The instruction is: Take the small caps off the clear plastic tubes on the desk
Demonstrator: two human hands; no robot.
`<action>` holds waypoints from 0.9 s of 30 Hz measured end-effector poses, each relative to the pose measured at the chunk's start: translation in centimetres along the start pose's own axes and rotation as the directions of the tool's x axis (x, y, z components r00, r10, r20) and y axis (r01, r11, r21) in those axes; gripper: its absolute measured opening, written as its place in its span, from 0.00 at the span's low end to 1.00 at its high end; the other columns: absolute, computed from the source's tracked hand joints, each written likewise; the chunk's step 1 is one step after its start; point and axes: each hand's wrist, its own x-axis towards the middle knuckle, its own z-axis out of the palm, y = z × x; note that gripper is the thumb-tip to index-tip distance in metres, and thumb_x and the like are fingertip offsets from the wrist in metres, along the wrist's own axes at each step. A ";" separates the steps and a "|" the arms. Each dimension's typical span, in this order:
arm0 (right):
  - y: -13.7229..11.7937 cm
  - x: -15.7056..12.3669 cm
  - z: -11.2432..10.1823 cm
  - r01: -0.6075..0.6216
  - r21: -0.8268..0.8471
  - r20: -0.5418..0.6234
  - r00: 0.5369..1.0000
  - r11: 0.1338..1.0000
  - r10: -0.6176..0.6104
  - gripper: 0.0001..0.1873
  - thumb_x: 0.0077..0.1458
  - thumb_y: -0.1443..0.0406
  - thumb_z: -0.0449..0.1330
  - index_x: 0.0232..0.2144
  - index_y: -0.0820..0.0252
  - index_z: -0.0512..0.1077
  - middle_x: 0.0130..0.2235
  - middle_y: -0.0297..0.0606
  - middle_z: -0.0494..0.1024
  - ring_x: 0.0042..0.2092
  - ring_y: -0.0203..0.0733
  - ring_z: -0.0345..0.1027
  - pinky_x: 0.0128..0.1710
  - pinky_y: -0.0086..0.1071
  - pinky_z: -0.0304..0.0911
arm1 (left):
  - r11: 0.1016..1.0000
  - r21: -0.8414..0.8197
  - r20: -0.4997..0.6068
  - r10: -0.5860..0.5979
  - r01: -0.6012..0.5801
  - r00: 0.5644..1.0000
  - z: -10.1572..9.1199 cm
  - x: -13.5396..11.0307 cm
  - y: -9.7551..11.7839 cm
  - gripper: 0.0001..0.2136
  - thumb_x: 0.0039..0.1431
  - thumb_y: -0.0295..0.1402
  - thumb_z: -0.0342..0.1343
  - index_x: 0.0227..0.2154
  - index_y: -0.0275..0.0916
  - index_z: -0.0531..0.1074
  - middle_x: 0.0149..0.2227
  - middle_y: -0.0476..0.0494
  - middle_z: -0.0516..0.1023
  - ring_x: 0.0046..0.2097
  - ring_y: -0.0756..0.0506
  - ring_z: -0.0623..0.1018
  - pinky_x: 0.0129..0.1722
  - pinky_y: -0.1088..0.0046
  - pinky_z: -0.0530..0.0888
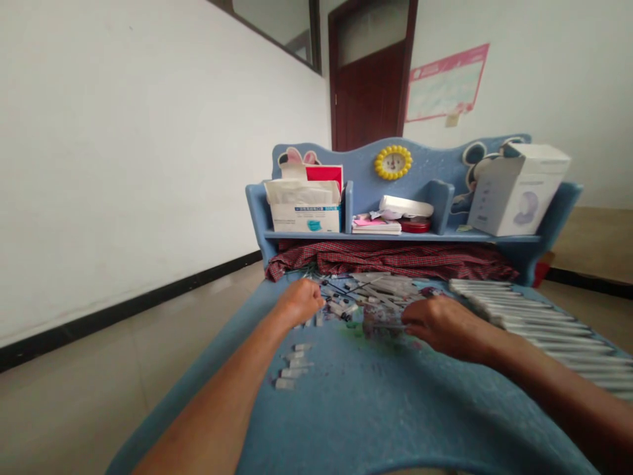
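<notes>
Observing left hand [302, 300] and right hand [432, 323], we find fingers curled closed; whether they grip anything, we cannot tell. We advise measured movements beside the pale pieces [293, 373].

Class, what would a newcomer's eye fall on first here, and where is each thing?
Probably the yellow flower-shaped dial, mid-way along the raised back of the blue desk. Next, the row of pale sticks on the desk's right side, and the cluttered small parts between the left hand and right hand.

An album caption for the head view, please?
Left hand and right hand beside scattered small parts on a blue desk.
</notes>
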 end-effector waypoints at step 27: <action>-2.3 11.3 2.6 -0.176 -0.187 -0.068 0.984 0.966 0.166 0.16 0.51 0.69 0.48 0.40 0.59 0.70 0.38 0.48 0.75 0.41 0.47 0.70 0.38 0.35 0.63 | 1.000 0.019 0.032 -0.006 0.006 0.999 -0.6 -0.7 0.0 0.07 0.45 0.34 0.54 0.22 0.37 0.74 0.21 0.47 0.74 0.26 0.49 0.73 0.26 0.77 0.65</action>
